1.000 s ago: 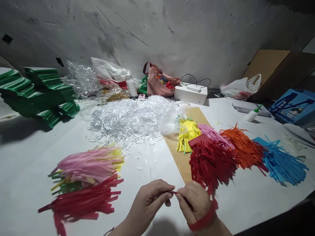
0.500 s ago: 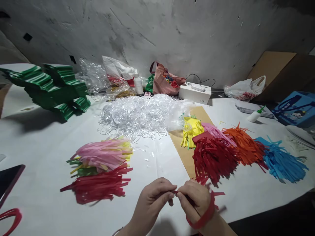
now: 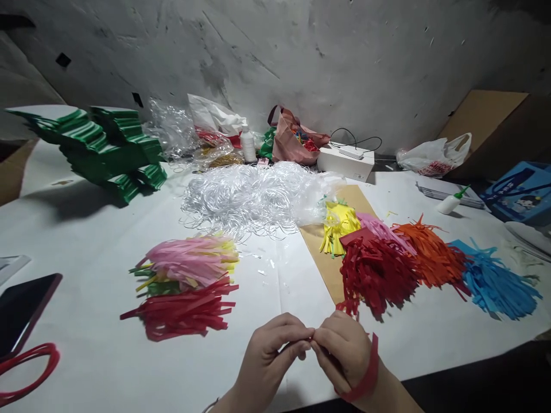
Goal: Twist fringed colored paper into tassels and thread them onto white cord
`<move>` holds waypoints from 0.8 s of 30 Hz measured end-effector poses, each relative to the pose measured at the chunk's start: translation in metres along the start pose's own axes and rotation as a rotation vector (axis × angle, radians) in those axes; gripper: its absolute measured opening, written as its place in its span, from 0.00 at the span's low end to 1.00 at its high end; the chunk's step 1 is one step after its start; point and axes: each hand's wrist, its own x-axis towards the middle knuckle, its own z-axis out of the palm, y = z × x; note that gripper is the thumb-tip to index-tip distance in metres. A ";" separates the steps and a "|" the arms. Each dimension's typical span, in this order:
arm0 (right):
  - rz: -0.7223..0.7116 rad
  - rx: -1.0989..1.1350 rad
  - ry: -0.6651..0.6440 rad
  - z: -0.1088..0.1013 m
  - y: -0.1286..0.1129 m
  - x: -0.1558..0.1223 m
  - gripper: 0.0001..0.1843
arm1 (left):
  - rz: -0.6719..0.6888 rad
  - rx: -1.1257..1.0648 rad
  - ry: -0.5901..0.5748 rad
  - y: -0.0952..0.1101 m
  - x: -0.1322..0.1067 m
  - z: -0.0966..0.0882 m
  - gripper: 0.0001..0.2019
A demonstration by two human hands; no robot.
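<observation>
Low in the middle of the head view, my left hand (image 3: 278,350) and my right hand (image 3: 344,353) meet at the fingertips. Both pinch the thin twisted end of a red paper tassel, which is almost wholly hidden by the fingers. One of its red strips (image 3: 369,376) loops round my right wrist. Left of my hands lies a finished-looking red tassel bundle (image 3: 185,310), against a pink and yellow bundle (image 3: 189,261). Beyond my right hand is a pile of dark red fringed paper (image 3: 379,272).
Yellow (image 3: 338,226), orange (image 3: 433,252) and blue fringes (image 3: 495,281) lie to the right. White cord (image 3: 241,198) is heaped mid-table. Green stacked pieces (image 3: 107,155) stand far left, a phone (image 3: 26,312) near left, a glue bottle (image 3: 451,202) far right.
My fingertips have drawn together, covering the red twist that showed between them. The strip at my right wrist now points upward. The view has turned slightly left.
</observation>
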 end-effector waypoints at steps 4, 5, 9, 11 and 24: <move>0.029 0.097 0.015 0.002 0.000 -0.001 0.08 | -0.083 -0.014 -0.006 0.003 0.000 0.000 0.11; 0.037 0.091 0.037 0.003 0.000 -0.002 0.09 | -0.111 -0.022 -0.004 0.004 -0.001 0.000 0.11; 0.048 0.007 0.140 0.007 0.000 -0.004 0.08 | -0.187 -0.080 -0.024 0.006 -0.002 0.000 0.11; 0.020 0.019 0.139 0.007 0.000 -0.005 0.08 | -0.198 -0.075 -0.028 0.006 -0.003 0.000 0.10; 0.071 0.137 0.095 0.003 -0.003 -0.007 0.04 | -0.203 -0.050 0.010 0.007 -0.013 0.004 0.09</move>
